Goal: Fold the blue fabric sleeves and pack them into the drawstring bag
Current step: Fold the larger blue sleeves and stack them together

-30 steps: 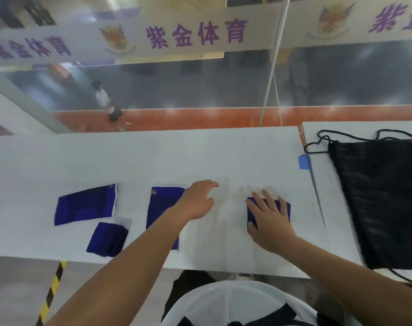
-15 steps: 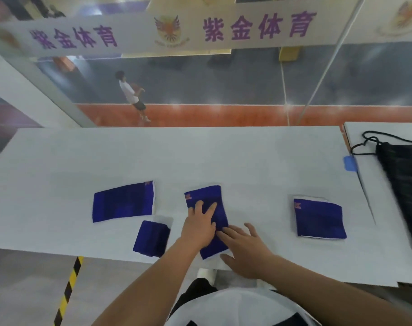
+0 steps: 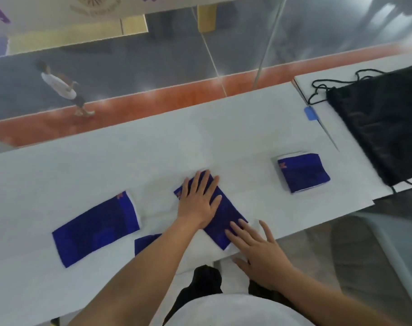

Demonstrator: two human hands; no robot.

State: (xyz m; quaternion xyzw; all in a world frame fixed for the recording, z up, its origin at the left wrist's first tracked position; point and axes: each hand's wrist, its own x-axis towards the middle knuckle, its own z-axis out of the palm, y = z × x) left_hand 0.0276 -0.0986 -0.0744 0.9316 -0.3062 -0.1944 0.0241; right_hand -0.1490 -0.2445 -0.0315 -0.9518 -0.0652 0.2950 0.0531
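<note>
A blue sleeve (image 3: 226, 220) lies unfolded in the middle of the white table (image 3: 106, 161). My left hand (image 3: 199, 198) presses flat on its far end, fingers spread. My right hand (image 3: 259, 250) rests flat with its fingertips on the sleeve's near end at the table's front edge. A folded blue sleeve (image 3: 303, 171) sits to the right. Another unfolded sleeve (image 3: 96, 228) lies to the left, and a small folded one (image 3: 145, 242) is partly hidden behind my left forearm. The black drawstring bag (image 3: 386, 123) lies flat on the adjoining table at the right.
A piece of blue tape (image 3: 310, 113) marks the seam between the two tables. Beyond the table's far edge is glass, with a court floor below and a person (image 3: 61, 87) walking on it. A grey chair (image 3: 393, 243) stands at my right.
The camera has tilted and moved closer. My left hand slid up to the sleeve's far end and my right hand moved onto its near end; the sleeve now lies more diagonally.
</note>
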